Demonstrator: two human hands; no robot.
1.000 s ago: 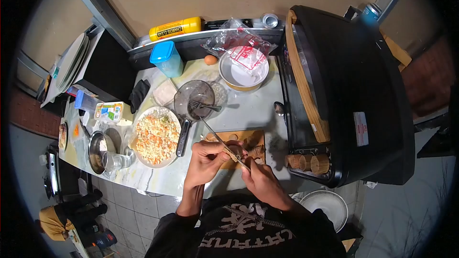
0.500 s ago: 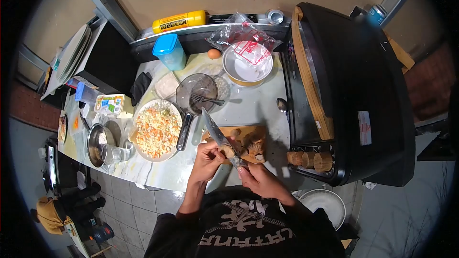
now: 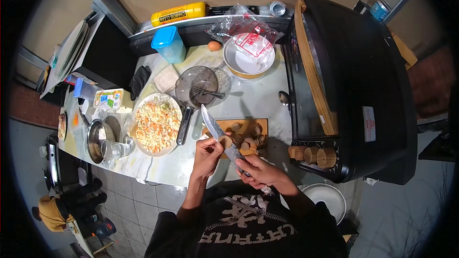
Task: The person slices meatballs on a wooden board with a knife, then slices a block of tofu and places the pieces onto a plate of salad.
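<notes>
My left hand pinches a small round brown slice. My right hand is wrapped round the handle of a large knife, whose blade points up and left and passes against the slice. Behind my hands lies a wooden cutting board with several brown round pieces on it. Left of the board, a plate of chopped orange and white food stands beside a black-handled utensil. A dark glass bowl holds a fork.
A black oven fills the right side, with a spoon beside it. At the back are a white bowl, a plastic bag, an egg and a blue-lidded container. A metal pan stands left; another person is at lower left.
The knife and my right hand have shifted slightly, and the slice now sits a little higher in my left hand. More of the cutting board shows. The view has moved slightly.
</notes>
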